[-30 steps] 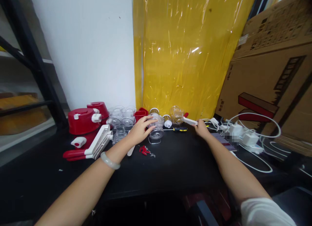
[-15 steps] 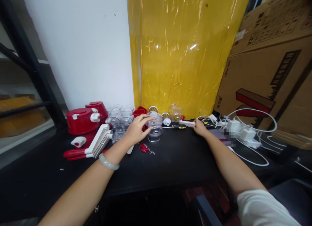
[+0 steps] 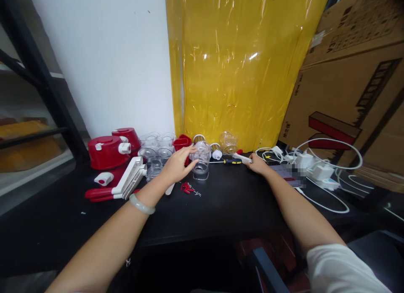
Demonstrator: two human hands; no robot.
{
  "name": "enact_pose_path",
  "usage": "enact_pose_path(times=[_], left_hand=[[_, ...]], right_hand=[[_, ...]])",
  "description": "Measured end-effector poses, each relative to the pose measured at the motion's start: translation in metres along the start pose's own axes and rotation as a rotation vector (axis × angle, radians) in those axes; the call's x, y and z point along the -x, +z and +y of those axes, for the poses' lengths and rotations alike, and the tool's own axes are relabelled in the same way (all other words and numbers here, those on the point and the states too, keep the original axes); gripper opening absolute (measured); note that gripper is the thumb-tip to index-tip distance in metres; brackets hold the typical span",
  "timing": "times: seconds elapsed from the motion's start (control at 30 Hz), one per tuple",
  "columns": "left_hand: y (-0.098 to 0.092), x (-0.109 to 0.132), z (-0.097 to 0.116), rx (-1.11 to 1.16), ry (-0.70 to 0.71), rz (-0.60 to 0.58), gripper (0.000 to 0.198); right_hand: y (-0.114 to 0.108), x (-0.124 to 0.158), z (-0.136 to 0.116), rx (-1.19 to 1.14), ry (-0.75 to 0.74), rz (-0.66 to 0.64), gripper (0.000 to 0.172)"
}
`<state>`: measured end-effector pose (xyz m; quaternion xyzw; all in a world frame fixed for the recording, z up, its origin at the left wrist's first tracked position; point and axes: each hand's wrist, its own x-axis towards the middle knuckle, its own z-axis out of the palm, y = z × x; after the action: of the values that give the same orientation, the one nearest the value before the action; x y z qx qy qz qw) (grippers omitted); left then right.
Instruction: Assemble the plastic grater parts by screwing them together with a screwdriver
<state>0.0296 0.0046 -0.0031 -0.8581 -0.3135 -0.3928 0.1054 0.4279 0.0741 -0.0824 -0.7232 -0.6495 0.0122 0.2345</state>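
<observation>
My left hand (image 3: pixel 179 164), a pale bangle on its wrist, has its thumb and fingers against the left side of a clear plastic container (image 3: pixel 200 171) standing on the black table. Held in my right hand (image 3: pixel 257 163) is a slim white handle (image 3: pixel 242 158), pointing left toward a red piece (image 3: pixel 239 151); whether they are joined I cannot tell. A black-and-yellow screwdriver (image 3: pixel 232 161) lies just left of it. Two drum-like graters (image 3: pixel 216 151) lie behind the container. Small red pieces (image 3: pixel 187 187) and several screws (image 3: pixel 197 193) are in front.
Red housings (image 3: pixel 107 152), a white-and-red handled part (image 3: pixel 131 175) and clear cups (image 3: pixel 154 152) crowd the left. White cables and chargers (image 3: pixel 322 171) spread at right before a large cardboard box (image 3: pixel 344 99). Yellow plastic sheeting (image 3: pixel 240 74) hangs behind the black table (image 3: pixel 221 217).
The white handle has tilted, its left end now slightly higher and farther back. My left hand stays by the clear container. The view has shifted slightly.
</observation>
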Motion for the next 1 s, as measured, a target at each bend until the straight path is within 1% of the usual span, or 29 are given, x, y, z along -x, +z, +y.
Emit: enact_pose_path(times=[0.17,0.23,0.3,0.37,0.4,0.43,0.47,0.5,0.53,0.6,0.67,0.7,0.73,0.77,0.8,0.83,0.87,0.9,0.93,1.0], left_hand=[[-0.003,0.0,-0.004,-0.1,-0.085,-0.041,0.044],[-0.003,0.001,-0.006,-0.165,-0.141,-0.051,0.05],[-0.003,0.002,-0.006,-0.213,-0.188,-0.07,0.054],[-0.002,0.003,-0.007,-0.239,-0.226,-0.087,0.058],[-0.001,0.003,-0.007,-0.248,-0.241,-0.09,0.059],[0.0,0.003,-0.008,-0.256,-0.254,-0.087,0.061],[0.001,0.002,-0.01,-0.265,-0.266,-0.077,0.063],[0.002,0.002,-0.011,-0.273,-0.275,-0.062,0.065],[0.003,0.001,-0.012,-0.28,-0.284,-0.04,0.067],[0.003,0.0,-0.012,-0.291,-0.297,0.009,0.071],[0.001,0.002,-0.008,-0.289,-0.248,0.043,0.067],[-0.002,0.004,-0.004,-0.28,-0.199,0.064,0.062],[-0.004,0.008,0.002,-0.263,-0.147,0.072,0.054],[-0.007,0.011,0.008,-0.241,-0.094,0.052,0.044],[-0.01,0.016,0.014,-0.212,-0.035,0.008,0.033],[-0.012,0.021,0.02,-0.171,0.017,-0.064,0.023],[-0.015,0.025,0.024,-0.117,0.067,-0.165,0.017],[-0.016,0.029,0.028,-0.055,0.106,-0.269,0.014],[-0.018,0.033,0.03,0.005,0.116,-0.339,0.012],[-0.019,0.038,0.031,0.079,0.099,-0.438,0.011]], right_hand=[[0.0,-0.001,0.003,0.027,-0.019,-0.007,0.027],[0.0,-0.001,0.003,0.053,-0.052,0.03,0.031],[-0.002,0.0,-0.002,0.059,-0.105,0.141,0.038],[-0.007,0.004,-0.014,0.013,-0.186,0.302,0.04],[-0.01,0.007,-0.023,-0.027,-0.251,0.365,0.036],[-0.014,0.011,-0.034,-0.068,-0.326,0.401,0.031],[-0.019,0.016,-0.047,-0.104,-0.406,0.402,0.027],[-0.023,0.021,-0.061,-0.129,-0.487,0.366,0.022],[-0.028,0.026,-0.076,-0.149,-0.572,0.29,0.018],[-0.035,0.036,-0.104,-0.163,-0.724,0.056,0.014],[-0.037,0.042,-0.126,-0.124,-0.776,-0.188,0.012],[-0.037,0.043,-0.134,-0.09,-0.775,-0.284,0.012],[-0.034,0.044,-0.139,-0.065,-0.767,-0.334,0.012],[-0.031,0.043,-0.142,-0.046,-0.757,-0.332,0.011],[-0.026,0.043,-0.142,-0.021,-0.751,-0.292,0.011],[-0.021,0.041,-0.14,0.009,-0.743,-0.219,0.012],[-0.016,0.04,-0.136,0.051,-0.732,-0.125,0.013],[-0.011,0.039,-0.13,0.105,-0.703,-0.035,0.016],[-0.006,0.037,-0.123,0.168,-0.682,-0.009,0.019],[-0.001,0.034,-0.11,0.232,-0.626,0.017,0.024]])
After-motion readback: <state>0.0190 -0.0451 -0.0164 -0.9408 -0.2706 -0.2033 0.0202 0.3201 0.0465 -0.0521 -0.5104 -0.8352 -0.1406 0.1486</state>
